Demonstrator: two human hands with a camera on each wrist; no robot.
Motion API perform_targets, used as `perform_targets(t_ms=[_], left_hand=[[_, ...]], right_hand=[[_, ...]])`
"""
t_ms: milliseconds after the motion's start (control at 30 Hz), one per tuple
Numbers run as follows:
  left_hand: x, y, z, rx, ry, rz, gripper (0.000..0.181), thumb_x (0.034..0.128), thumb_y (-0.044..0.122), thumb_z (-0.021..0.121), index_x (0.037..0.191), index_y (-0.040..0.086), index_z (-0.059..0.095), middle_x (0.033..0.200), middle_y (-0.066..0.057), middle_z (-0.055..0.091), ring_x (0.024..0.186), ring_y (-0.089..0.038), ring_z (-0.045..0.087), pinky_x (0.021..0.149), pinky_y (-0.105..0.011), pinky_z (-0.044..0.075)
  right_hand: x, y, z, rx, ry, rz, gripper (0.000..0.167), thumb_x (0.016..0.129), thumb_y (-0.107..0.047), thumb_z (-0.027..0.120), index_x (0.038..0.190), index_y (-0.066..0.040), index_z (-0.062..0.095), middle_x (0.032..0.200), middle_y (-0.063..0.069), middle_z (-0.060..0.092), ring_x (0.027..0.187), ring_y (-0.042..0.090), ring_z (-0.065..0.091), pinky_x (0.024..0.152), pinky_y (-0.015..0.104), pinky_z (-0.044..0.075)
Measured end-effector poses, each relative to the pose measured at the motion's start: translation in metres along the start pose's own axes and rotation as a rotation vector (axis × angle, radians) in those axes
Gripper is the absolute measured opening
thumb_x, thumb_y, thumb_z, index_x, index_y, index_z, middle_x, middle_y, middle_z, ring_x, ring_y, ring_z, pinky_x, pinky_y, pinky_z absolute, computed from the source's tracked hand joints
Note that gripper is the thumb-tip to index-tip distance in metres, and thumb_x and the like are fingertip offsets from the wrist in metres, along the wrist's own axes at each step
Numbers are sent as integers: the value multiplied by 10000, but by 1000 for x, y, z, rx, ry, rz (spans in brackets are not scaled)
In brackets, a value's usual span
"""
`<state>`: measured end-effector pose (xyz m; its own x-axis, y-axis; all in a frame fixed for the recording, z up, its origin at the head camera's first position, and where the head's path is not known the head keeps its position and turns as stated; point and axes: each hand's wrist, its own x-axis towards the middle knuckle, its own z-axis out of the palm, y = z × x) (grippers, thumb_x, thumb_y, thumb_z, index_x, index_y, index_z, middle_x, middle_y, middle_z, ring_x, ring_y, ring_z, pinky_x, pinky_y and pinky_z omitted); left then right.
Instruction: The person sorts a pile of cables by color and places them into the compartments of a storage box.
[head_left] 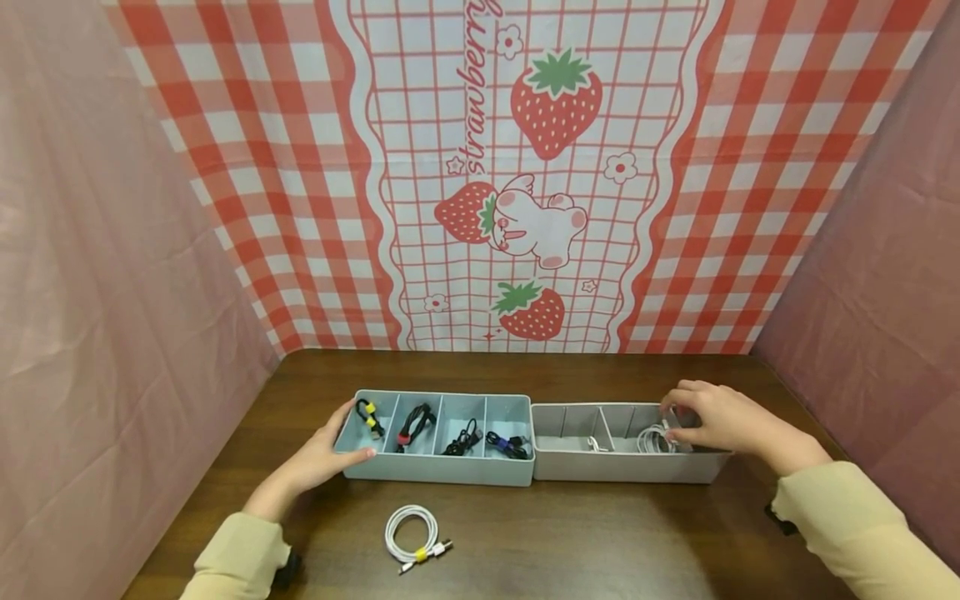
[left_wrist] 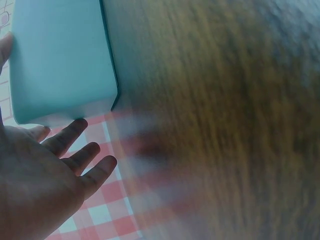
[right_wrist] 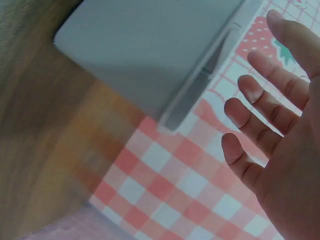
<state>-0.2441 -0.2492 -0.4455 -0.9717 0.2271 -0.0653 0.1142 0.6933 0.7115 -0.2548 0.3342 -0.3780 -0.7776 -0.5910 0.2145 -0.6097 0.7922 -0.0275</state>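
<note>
My left hand [head_left: 318, 458] is at the left end of a light blue divided box [head_left: 442, 472], thumb over the front rim. Its fingers are spread against the box's end in the left wrist view. Black cables lie in the box, one with yellow ties [head_left: 363, 408], another with a red tie [head_left: 406, 437], one with a blue tie [head_left: 510, 450]. My right hand [head_left: 723, 421] is over the right end of a grey divided box [head_left: 622, 467], near a coiled white cable [head_left: 647, 442] inside. Loosely bent, its fingers hold nothing in the right wrist view.
A coiled white cable with a yellow tie [head_left: 391, 533] lies on the brown table [head_left: 570, 533] in front of the blue box. The two boxes stand end to end. Behind them hangs a red checked strawberry cloth [head_left: 300, 167]; pink cloth [head_left: 885, 275] flanks both sides.
</note>
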Motion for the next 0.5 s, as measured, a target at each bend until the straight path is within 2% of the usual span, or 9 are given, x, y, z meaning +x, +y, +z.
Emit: perform_targets(t_ms=[200, 500], left_hand=[[0, 0, 0, 1, -1, 0, 975, 825, 446, 684, 1516, 106, 86, 1531, -268, 140, 1370, -490, 189, 1025, -654, 247], [0, 0, 0, 11, 2, 5, 971, 826, 447, 682, 1516, 106, 90, 1529, -271, 148, 1365, -492, 201, 1019, -654, 257]], right_hand=[[3, -8, -9, -29, 41, -25, 324, 709, -346, 807, 948, -169, 678, 831, -66, 569, 669, 66, 538, 550, 248, 438], [10, -25, -22, -88, 144, -107, 325, 664, -340, 825, 918, -215, 665, 872, -98, 584, 753, 56, 532, 585, 267, 435]])
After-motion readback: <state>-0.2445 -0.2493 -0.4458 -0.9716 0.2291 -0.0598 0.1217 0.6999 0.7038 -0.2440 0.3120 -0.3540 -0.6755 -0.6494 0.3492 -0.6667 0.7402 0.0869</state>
